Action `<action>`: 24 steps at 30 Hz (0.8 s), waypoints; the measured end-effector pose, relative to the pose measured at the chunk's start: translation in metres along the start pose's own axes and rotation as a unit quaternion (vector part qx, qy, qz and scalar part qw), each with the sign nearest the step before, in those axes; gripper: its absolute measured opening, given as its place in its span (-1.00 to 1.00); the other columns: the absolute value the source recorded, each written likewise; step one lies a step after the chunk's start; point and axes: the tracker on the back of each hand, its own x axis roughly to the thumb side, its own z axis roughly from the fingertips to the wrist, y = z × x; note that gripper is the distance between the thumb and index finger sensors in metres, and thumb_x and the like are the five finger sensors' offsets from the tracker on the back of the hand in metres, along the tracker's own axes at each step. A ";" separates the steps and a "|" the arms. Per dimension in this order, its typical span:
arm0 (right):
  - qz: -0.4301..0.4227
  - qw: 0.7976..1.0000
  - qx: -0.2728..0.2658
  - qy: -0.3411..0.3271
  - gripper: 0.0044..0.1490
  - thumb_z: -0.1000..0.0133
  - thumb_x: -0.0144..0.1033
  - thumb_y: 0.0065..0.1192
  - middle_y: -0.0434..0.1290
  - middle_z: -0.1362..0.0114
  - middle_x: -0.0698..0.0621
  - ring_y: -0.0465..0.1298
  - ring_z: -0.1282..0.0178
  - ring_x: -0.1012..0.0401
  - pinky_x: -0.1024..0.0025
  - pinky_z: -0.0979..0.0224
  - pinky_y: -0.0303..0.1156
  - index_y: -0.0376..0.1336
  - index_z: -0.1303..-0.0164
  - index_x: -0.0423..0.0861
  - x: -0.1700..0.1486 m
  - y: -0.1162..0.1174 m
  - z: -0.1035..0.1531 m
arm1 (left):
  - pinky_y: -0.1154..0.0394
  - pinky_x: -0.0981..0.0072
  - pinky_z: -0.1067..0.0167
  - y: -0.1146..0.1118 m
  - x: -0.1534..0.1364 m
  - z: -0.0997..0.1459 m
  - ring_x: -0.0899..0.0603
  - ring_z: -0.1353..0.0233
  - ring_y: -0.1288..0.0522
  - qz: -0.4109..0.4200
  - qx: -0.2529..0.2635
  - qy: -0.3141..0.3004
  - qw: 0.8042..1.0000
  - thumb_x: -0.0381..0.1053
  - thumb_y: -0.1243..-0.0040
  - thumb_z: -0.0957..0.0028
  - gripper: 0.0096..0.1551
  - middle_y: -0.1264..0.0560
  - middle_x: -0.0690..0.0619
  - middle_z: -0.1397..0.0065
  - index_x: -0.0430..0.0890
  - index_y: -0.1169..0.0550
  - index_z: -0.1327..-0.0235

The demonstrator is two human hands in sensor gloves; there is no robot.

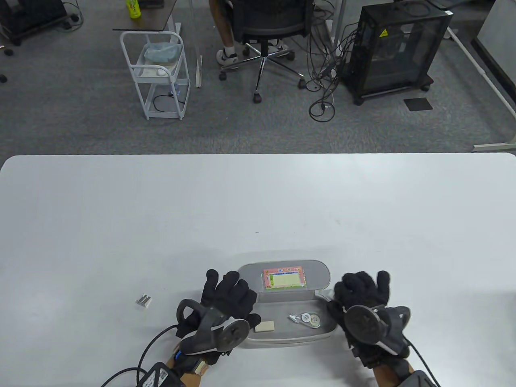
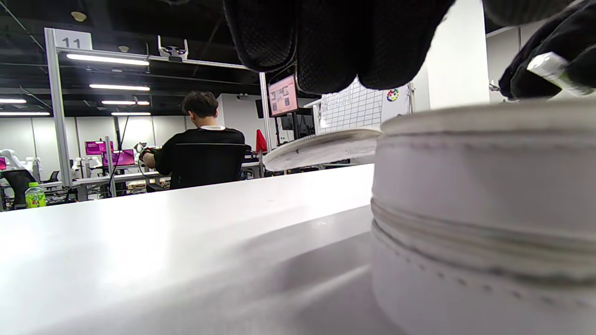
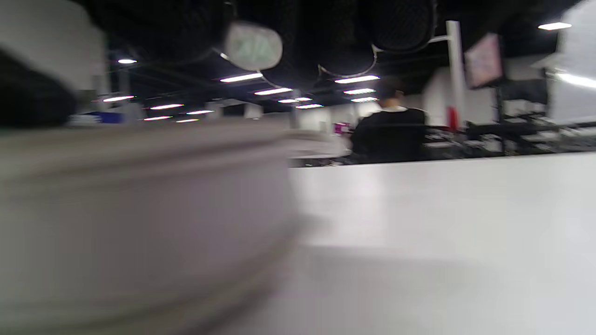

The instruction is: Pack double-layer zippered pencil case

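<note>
The grey pencil case [image 1: 282, 336] lies open at the table's near edge. Its lid [image 1: 250, 274] stands up and shows a colourful card [image 1: 284, 279]. In the tray lie a beige eraser [image 1: 266, 326] and a clear correction tape [image 1: 307, 319]. My left hand [image 1: 225, 296] rests with fingers spread on the case's left end; its fingers [image 2: 335, 42] hang over the case wall [image 2: 484, 186]. My right hand [image 1: 360, 290] is curled at the right end. It pinches a small pale zipper pull [image 3: 253, 46], also seen in the left wrist view [image 2: 551, 67]. The right wrist view is blurred.
A small silvery item [image 1: 144, 300] lies on the white table [image 1: 258, 209] left of my left hand. Beyond the far edge are a white cart [image 1: 157, 76], an office chair [image 1: 264, 24] and a black cabinet [image 1: 397, 48].
</note>
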 end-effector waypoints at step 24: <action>0.005 1.000 0.012 -0.015 -0.30 -0.03 0.01 0.14 0.37 -0.50 -0.14 0.26 -0.55 -0.16 -0.32 -0.56 -0.22 0.31 -0.35 -0.05 0.009 0.008 0.006 | -0.14 -0.38 -0.49 0.015 -0.033 0.011 -0.29 -0.58 -0.41 -0.024 0.021 0.068 0.997 0.41 0.07 0.03 -0.34 -0.53 0.05 -0.45 0.10 -0.56 -0.19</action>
